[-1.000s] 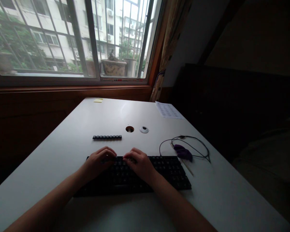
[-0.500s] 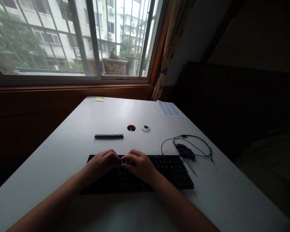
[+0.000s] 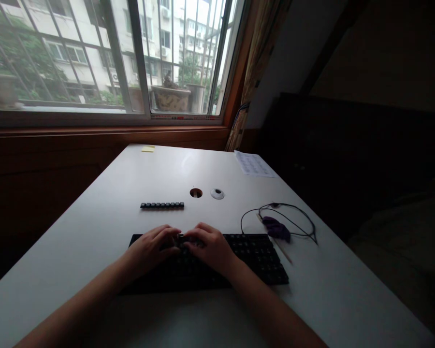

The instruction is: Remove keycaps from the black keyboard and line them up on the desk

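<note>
A black keyboard (image 3: 253, 256) lies on the white desk (image 3: 76, 237) in front of me. My left hand (image 3: 155, 247) rests over its left half, fingers curled and closed at the upper rows of keys. From the other side my right hand (image 3: 210, 245) bends in, its fingers likewise closed on the keyboard. The fingertips of both hands almost meet around one spot in the top row; the small part between them is too dark to make out. Beyond the keyboard, several loose black keycaps (image 3: 162, 206) stand in a straight row.
Right of the keyboard are a looped black cable (image 3: 308, 220), a purple cloth-like item (image 3: 276, 228) and a thin stick (image 3: 283, 250). Farther back are a round desk hole (image 3: 196, 193), its grey cover (image 3: 217, 194), a printed sheet (image 3: 254, 164) and yellow sticky notes (image 3: 148, 149).
Both hands stay at the same part of the keyboard, with only small finger shifts; the left thumb and index finger look slightly farther apart. The whole view has shifted a little.
</note>
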`<action>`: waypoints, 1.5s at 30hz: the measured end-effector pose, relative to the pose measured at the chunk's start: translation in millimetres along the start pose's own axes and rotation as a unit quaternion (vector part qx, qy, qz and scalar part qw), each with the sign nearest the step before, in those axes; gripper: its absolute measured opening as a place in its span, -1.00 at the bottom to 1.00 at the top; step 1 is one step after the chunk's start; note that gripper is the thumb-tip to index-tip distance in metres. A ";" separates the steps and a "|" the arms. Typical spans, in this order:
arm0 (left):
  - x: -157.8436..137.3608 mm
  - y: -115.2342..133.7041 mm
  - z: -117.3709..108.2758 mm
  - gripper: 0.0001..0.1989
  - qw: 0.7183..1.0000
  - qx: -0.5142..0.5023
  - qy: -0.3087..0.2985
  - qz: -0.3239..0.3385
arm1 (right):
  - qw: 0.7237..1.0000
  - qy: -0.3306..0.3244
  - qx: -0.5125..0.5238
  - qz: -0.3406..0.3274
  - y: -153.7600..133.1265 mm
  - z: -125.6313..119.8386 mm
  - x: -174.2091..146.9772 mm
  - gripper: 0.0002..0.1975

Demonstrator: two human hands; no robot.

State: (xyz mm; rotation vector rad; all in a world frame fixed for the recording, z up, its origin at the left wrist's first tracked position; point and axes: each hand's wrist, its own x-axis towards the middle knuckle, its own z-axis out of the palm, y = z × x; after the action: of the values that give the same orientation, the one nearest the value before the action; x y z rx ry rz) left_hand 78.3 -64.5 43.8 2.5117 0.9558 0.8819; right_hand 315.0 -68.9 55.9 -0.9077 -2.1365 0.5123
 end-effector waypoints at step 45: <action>7.6 8.4 -4.3 -0.88 0.995 0.080 -0.055 0.025 | 0.985 -0.118 -0.087 0.086 118.4 1.2 106.1 -0.83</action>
State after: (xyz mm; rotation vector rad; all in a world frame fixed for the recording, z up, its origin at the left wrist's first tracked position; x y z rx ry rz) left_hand 84.1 -65.2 54.3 2.6991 0.9675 0.6958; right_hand 316.4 88.8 35.3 -1.1876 -2.3576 0.5481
